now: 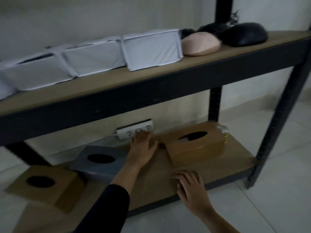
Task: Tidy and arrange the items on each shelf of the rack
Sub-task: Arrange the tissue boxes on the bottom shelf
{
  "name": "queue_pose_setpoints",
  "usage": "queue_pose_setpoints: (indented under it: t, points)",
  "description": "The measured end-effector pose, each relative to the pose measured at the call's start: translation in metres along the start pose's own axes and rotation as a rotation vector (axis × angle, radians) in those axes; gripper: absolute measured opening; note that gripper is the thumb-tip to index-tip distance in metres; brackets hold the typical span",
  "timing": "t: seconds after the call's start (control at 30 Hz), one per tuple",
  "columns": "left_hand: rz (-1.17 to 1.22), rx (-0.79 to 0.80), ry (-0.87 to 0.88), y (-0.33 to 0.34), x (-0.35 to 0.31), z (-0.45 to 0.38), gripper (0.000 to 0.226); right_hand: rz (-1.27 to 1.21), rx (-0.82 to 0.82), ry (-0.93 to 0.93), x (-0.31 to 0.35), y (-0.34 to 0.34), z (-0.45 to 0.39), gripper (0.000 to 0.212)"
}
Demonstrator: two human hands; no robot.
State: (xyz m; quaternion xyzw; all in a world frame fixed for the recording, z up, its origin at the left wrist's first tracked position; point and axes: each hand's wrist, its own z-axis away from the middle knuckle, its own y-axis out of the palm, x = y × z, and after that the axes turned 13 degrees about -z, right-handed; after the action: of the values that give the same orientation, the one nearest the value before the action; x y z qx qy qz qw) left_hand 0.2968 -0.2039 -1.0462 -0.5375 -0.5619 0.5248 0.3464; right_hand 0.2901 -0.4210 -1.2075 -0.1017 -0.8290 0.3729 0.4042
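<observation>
Head view: both hands, left hand (143, 148) and right hand (190, 185), lie flat, fingers spread, on the bottom shelf (156, 182).

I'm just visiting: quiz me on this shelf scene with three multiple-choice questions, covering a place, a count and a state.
1. Where does the grey square tissue box sit?
A. bottom shelf
B. upper shelf
C. floor

2. How many white rectangular boxes clearly line the upper shelf?
A. one
B. three
C. six

3. What is the left hand doing?
A. gripping a black cap
B. lying flat, fingers straight, beside the long brown wooden tissue box
C. clenched in a fist

Answers: 1 A, it rests on the lower board; 2 B, three stand in a row; 3 B, its fingers are extended, holding nothing.
</observation>
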Motion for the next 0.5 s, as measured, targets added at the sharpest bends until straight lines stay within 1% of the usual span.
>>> queue_pose_setpoints:
  t: [0.07,0.13,0.17,0.2,0.27,0.3,0.33,0.37,0.47,0.5]
  points:
    - [-0.07,-0.038,-0.1,-0.017,0.041,0.018,0.039,-0.065,0.025,-0.072,0.024,0.022,-0.004,0.024]
    - [-0.105,-0.034,-0.222,-0.033,0.072,0.038,0.047,-0.089,0.034,-0.114,0.045,0.039,-0.008,0.024]
    - [-0.117,0.016,-0.287,-0.041,0.084,0.048,0.058,-0.091,0.036,-0.131,0.053,0.045,-0.009,0.023]
    - [-0.137,0.11,-0.336,-0.047,0.095,0.058,0.074,-0.089,0.037,-0.142,0.058,0.05,-0.01,0.023]
    - [-0.23,0.347,-0.352,-0.053,0.113,0.073,0.105,-0.079,0.037,-0.141,0.062,0.055,-0.009,0.022]
    - [-0.292,0.431,-0.336,-0.052,0.122,0.08,0.111,-0.076,0.035,-0.137,0.063,0.056,-0.009,0.022]
    - [-0.356,0.464,-0.314,-0.048,0.129,0.085,0.109,-0.072,0.037,-0.135,0.064,0.057,-0.009,0.023]
    - [-0.4,0.448,-0.291,-0.043,0.135,0.089,0.102,-0.068,0.041,-0.135,0.063,0.057,-0.009,0.023]
    - [-0.423,0.253,-0.217,-0.028,0.141,0.087,0.069,-0.055,0.051,-0.16,0.059,0.058,-0.008,0.025]
    - [-0.394,0.202,-0.208,-0.026,0.137,0.084,0.063,-0.052,0.054,-0.168,0.058,0.058,-0.007,0.025]
